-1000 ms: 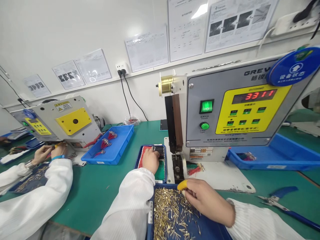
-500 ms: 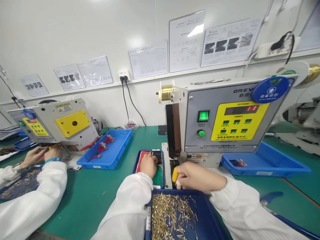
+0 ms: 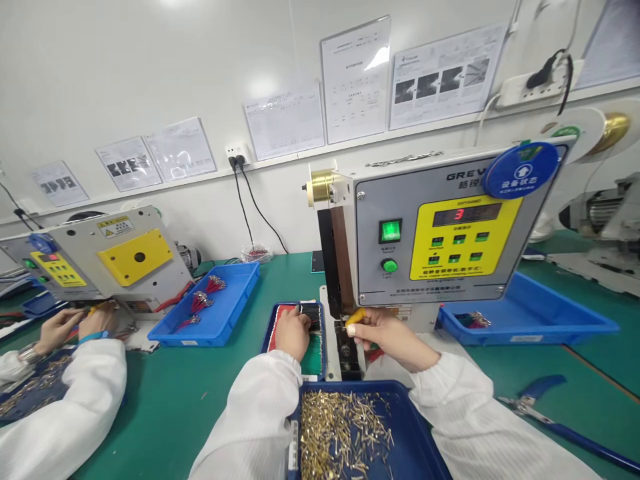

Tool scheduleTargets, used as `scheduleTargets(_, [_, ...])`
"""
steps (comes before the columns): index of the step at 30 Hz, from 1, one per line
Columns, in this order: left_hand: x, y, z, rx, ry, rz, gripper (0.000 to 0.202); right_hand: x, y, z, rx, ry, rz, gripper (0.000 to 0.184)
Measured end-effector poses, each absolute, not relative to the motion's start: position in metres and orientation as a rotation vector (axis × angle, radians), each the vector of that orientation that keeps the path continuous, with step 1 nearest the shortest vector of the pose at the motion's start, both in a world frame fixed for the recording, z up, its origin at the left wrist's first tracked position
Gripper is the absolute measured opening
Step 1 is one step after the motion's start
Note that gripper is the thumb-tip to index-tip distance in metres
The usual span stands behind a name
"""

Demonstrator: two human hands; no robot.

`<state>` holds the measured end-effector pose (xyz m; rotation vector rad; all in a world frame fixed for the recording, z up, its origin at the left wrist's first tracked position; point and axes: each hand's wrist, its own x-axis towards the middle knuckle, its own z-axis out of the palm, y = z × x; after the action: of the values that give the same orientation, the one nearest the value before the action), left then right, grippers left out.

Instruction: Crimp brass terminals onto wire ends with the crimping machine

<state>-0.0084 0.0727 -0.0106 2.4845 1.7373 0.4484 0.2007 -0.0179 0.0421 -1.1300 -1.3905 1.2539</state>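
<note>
My left hand point(image 3: 293, 332) lies over a small blue tray point(image 3: 263, 342), fingers curled down onto bundles of red, black and green wires point(image 3: 314, 353); what its fingertips pinch is hidden. At the crimping machine point(image 3: 430, 227), my right hand point(image 3: 393, 337) pinches something too small to make out, near the tooling below the dark guard. A yellow cover sits on its index finger, and a white one on the thumb. Directly in front of the machine is a dark blue tray point(image 3: 400, 433) holding many loose gold metal terminals point(image 3: 340, 433).
Blue-handled cutters point(image 3: 545, 400) lie on the green table at right. A blue bin point(image 3: 550, 320) with a few wires stands behind them. To the left are another blue bin point(image 3: 220, 320) with wire bundles and a co-worker's hands point(image 3: 80, 327) at a second machine point(image 3: 135, 253).
My right hand has moved up and in toward the machine's tooling. The red display has gone from 11 to 3. My left hand stays at the wire tray; the view has shifted slightly.
</note>
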Motion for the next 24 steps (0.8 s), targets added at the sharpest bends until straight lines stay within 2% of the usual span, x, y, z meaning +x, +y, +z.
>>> scheduleTargets(7, [-0.008,0.073,-0.012,2.485,1.757,0.444,0.022,0.198,-0.016,0.038,-1.198,-1.391,1.151,0.021])
scheduleTargets(17, [-0.007,0.070,-0.011,2.478,1.774,0.511,0.021,0.198,-0.013,0.033,-1.167,-1.357,1.174,0.024])
scheduleTargets(24, [-0.002,0.053,0.000,2.564,1.582,0.856,0.021,0.200,-0.009,0.027,-1.147,-1.348,1.181,0.026])
